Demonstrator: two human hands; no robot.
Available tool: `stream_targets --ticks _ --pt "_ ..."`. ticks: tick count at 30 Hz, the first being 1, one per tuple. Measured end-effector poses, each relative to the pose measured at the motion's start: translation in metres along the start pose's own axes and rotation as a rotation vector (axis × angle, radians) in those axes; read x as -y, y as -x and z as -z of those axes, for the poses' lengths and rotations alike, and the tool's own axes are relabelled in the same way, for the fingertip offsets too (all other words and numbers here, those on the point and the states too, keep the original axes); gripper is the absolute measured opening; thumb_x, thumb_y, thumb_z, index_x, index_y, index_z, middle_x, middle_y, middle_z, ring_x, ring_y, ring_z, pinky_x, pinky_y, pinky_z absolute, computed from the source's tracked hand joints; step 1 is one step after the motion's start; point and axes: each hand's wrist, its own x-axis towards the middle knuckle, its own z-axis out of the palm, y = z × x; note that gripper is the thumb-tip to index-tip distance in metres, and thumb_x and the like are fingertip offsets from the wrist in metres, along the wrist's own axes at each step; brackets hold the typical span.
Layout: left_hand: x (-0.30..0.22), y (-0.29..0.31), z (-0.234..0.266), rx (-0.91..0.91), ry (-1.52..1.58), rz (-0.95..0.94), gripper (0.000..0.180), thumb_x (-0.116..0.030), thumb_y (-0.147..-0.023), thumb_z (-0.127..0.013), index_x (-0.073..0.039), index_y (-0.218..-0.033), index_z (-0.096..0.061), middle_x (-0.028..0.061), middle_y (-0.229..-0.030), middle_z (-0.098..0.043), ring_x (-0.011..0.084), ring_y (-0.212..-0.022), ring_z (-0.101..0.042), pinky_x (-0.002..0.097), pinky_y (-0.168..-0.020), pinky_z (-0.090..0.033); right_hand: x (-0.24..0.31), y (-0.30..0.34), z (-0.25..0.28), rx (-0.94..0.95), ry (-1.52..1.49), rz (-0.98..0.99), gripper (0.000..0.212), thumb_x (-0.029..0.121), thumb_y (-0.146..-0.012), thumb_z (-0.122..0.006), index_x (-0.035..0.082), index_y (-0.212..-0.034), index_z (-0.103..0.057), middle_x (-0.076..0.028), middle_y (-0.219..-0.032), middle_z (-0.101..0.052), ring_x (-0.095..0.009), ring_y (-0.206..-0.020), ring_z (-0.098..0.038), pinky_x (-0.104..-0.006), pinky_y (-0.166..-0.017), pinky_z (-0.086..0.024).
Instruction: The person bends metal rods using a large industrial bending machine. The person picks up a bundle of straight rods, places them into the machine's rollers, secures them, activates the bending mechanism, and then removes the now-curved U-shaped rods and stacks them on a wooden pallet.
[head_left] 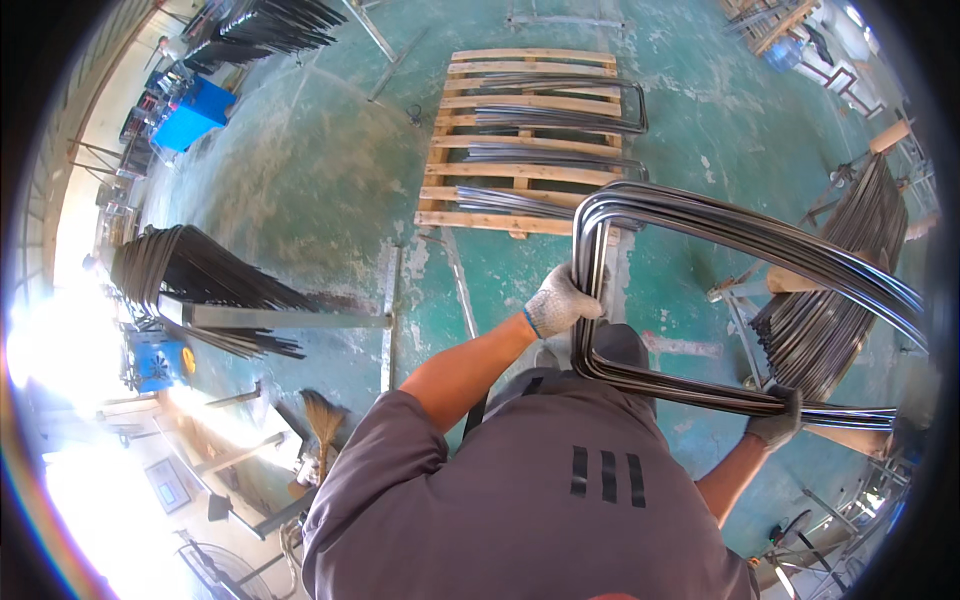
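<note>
A bundle of bent U-shaped metal tubes (pixel 740 222) is held up in front of my body, its bend on the left and its long legs running off to the right. My left hand (pixel 563 303), in a pale knitted glove, is wrapped round the short side of the bend. My right hand (pixel 778 418), in a darker grey glove, grips the lower leg of the bundle farther right; its fingers are partly hidden. Beyond the bundle, a wooden pallet (pixel 520 225) lies on the floor with several groups of similar U-shaped tubes (pixel 560 120) spread across it.
More bent tubes (pixel 840 280) hang on a rack at the right, close to the held bundle. At the left, dark tubes (pixel 200 270) hang over a metal beam (pixel 290 318). A broom (pixel 323 425) stands lower left. Blue boxy equipment (pixel 193 113) is far left.
</note>
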Motion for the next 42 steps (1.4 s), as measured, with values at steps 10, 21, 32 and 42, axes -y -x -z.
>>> stream_targets --ticks 10,21,32,42 --pt "-0.108 -0.074 0.225 -0.291 -0.205 0.055 0.031 0.003 -0.07 -0.074 -0.001 -0.1 -0.068 0.005 -0.085 -0.069 0.017 -0.074 -0.066 0.0345 -0.072 -0.057 -0.108 0.056 -0.238 -0.11 -0.13 -0.225 0.026 0.017 -0.094 -0.068 0.014 -0.077 -0.048 0.0 -0.063 -0.042 -0.014 -0.057 -0.046 -0.0288 -0.055 -0.039" --pt "-0.214 -0.129 0.485 -0.743 -0.28 0.172 0.042 0.007 -0.065 -0.07 0.009 -0.107 -0.062 0.0133 -0.083 -0.066 0.027 -0.067 -0.068 0.0394 -0.062 -0.061 -0.297 0.12 -0.528 -0.17 0.054 -0.583 0.022 0.014 -0.091 -0.068 0.01 -0.075 -0.052 -0.004 -0.061 -0.047 -0.02 -0.052 -0.047 -0.0347 -0.052 -0.043" --pt "-0.195 -0.217 0.772 -0.755 -0.839 0.295 0.029 -0.004 -0.063 -0.075 0.005 -0.088 -0.067 0.0157 -0.076 -0.072 0.0267 -0.067 -0.07 0.0402 -0.065 -0.057 -0.553 0.206 -0.633 -0.35 0.094 -0.72 0.026 0.017 -0.089 -0.07 0.009 -0.071 -0.052 -0.007 -0.059 -0.05 -0.023 -0.05 -0.052 -0.0374 -0.049 -0.045" --pt "-0.14 -0.322 0.9 -0.814 -0.931 0.356 0.03 0.0 -0.063 -0.072 0.002 -0.092 -0.064 0.0121 -0.075 -0.068 0.0289 -0.066 -0.068 0.0401 -0.064 -0.055 -0.742 0.238 -0.683 -0.432 0.077 -0.71 0.011 0.007 -0.087 -0.067 0.001 -0.082 -0.059 -0.011 -0.068 -0.057 -0.024 -0.049 -0.055 -0.0382 -0.046 -0.047"
